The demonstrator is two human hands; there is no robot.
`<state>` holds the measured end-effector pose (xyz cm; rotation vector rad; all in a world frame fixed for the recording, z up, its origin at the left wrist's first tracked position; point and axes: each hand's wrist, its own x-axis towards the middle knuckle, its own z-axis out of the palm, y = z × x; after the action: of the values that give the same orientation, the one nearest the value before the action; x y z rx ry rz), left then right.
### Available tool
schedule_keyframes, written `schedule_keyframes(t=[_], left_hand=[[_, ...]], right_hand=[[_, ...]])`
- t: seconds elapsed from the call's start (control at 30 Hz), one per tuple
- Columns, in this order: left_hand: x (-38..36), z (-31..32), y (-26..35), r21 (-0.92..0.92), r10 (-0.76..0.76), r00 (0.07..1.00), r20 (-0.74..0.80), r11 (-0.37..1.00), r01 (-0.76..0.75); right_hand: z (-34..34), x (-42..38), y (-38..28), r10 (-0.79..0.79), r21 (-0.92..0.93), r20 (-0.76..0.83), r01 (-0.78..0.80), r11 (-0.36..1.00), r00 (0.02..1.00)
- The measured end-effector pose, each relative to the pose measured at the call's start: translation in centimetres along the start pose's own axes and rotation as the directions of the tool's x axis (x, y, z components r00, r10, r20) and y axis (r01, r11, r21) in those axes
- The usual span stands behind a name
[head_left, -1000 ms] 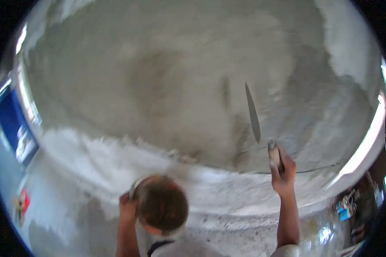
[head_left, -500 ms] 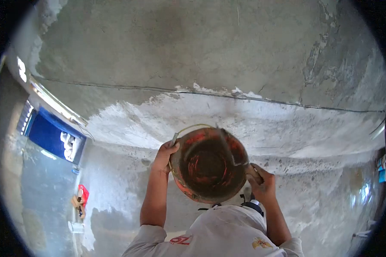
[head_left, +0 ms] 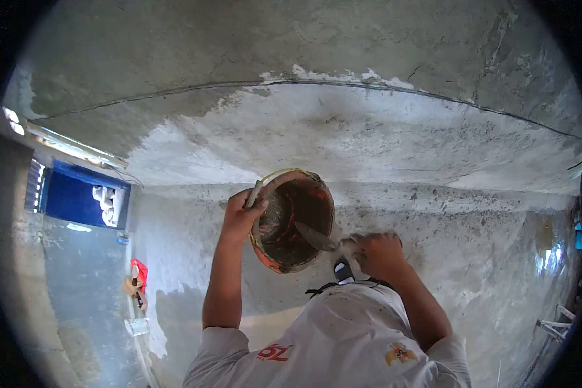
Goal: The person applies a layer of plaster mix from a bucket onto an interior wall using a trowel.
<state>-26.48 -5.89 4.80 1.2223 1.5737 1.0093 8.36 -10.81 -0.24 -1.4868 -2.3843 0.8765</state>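
My left hand (head_left: pixel 242 215) is closed around the pale grip on the handle of a bucket (head_left: pixel 309 202). The bucket is tilted, its mouth facing me, with orange-red sides and a grey, mortar-smeared inside. Closed on a trowel (head_left: pixel 314 238), my right hand (head_left: pixel 379 253) is just right of the bucket's lower rim. The trowel's pointed grey blade reaches over that rim into the mouth. Most of the trowel's handle is hidden by my fingers.
A partly plastered wall (head_left: pixel 343 136) with a cable (head_left: pixel 368 84) along it lies ahead. To the left are a blue door (head_left: pixel 74 197), a red bag (head_left: pixel 139 269) and a white container (head_left: pixel 137 326). A white metal frame (head_left: pixel 555 328) stands at the far right.
The bucket has moved left and up in view and turned on its side more. My right hand has drawn away from the rim, and the trowel blade now points up-left into the bucket.
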Motion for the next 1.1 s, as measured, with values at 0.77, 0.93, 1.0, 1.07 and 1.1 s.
schedule_keyframes(t=[0.77, 0.93, 1.0, 1.07, 1.1], left_hand=[[6.6, 12.0, 9.0, 0.006, 0.027, 0.894, 0.448, 0.999, -0.033], [6.9, 12.4, 10.2, 0.126, 0.026, 0.869, 0.494, 0.987, -0.102], [7.2, 12.1, 9.4, 0.154, 0.043, 0.863, 0.504, 0.978, -0.138], [6.7, 12.4, 9.5, 0.147, 0.053, 0.868, 0.493, 0.979, -0.144], [6.5, 12.8, 9.9, 0.133, 0.059, 0.88, 0.472, 0.981, -0.138]], right_hand=[[-2.4, 2.9, 5.4, -0.305, -0.209, -0.116, 0.277, 0.938, 0.945], [-1.2, 4.6, 6.1, -0.392, -0.333, -0.091, 0.343, 0.878, 0.915], [-2.8, 5.7, 7.3, -0.394, -0.42, 0.014, 0.363, 0.832, 0.919], [-5.4, 5.7, 7.1, -0.291, -0.246, -0.021, 0.277, 0.929, 0.956], [-6.4, 5.7, 7.0, -0.289, -0.25, -0.027, 0.273, 0.929, 0.957]])
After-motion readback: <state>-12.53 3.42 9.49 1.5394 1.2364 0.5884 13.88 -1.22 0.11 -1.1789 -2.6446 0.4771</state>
